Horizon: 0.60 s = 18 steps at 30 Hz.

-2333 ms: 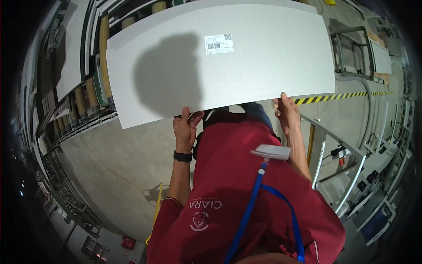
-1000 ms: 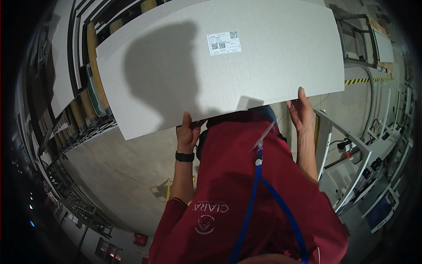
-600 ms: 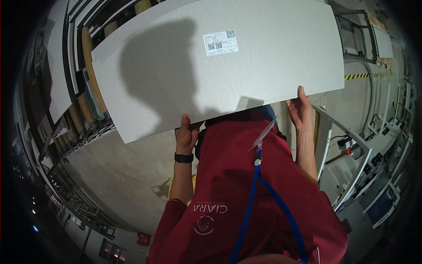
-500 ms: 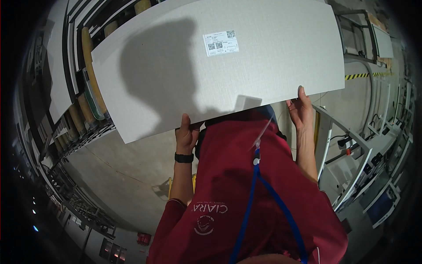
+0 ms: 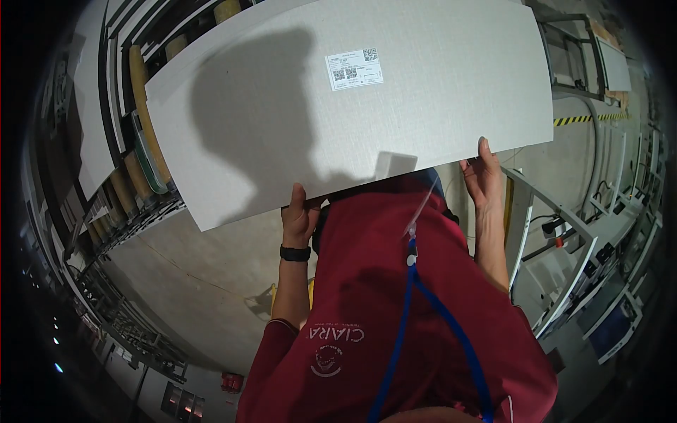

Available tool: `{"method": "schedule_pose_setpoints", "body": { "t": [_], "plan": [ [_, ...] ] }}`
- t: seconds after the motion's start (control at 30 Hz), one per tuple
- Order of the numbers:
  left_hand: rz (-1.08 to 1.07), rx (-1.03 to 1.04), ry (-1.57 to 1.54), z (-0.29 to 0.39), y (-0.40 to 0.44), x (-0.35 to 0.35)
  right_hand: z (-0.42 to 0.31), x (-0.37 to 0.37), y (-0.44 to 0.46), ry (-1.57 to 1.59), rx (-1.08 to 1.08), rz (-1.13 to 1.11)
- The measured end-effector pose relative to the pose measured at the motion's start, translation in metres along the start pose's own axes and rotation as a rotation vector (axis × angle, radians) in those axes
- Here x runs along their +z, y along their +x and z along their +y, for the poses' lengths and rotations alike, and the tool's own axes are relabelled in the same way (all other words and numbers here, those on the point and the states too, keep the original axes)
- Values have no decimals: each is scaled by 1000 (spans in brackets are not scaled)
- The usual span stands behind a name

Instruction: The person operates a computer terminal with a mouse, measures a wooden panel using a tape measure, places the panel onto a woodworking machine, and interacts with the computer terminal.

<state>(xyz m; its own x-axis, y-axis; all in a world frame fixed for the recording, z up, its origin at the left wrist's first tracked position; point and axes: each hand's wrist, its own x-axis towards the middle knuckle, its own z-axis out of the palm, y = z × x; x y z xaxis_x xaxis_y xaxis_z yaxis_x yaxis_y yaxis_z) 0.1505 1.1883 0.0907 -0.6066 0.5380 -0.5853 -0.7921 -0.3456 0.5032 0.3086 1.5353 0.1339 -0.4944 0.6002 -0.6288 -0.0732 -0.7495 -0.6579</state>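
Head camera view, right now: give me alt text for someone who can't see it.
A person's left hand and right hand grip the near edge of a large pale panel bearing a printed white label. The person wears a dark red shirt and blue lanyard; brown rollers show at left.

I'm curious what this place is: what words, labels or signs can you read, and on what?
"CIARA": on the shirt, upside down in view; the smaller line beside it is too small to read.
Label on the panel: print too small to read.
Badge: edge-on, unreadable.
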Motion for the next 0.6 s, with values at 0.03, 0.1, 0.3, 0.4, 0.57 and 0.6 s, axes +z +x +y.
{"method": "schedule_pose_setpoints", "body": {
  "t": [0.03,0.1,0.3,0.4,0.57,0.6],
  "plan": [
    [-1,9,12,1,0,3,0,0,0,1,-3,-7],
    [-2,17,24,1,0,4,0,1,0,2,-6,-14],
    [22,11,-5,-3,0,-2,1,0,-1,3,-12,16],
    [21,17,11,-2,0,-1,1,0,-1,8,-20,15],
    [10,12,-2,-3,1,-3,2,-2,-1,-7,-12,4],
    [10,12,-2,-3,1,-4,1,-1,-1,-7,-11,4]
  ]
}}
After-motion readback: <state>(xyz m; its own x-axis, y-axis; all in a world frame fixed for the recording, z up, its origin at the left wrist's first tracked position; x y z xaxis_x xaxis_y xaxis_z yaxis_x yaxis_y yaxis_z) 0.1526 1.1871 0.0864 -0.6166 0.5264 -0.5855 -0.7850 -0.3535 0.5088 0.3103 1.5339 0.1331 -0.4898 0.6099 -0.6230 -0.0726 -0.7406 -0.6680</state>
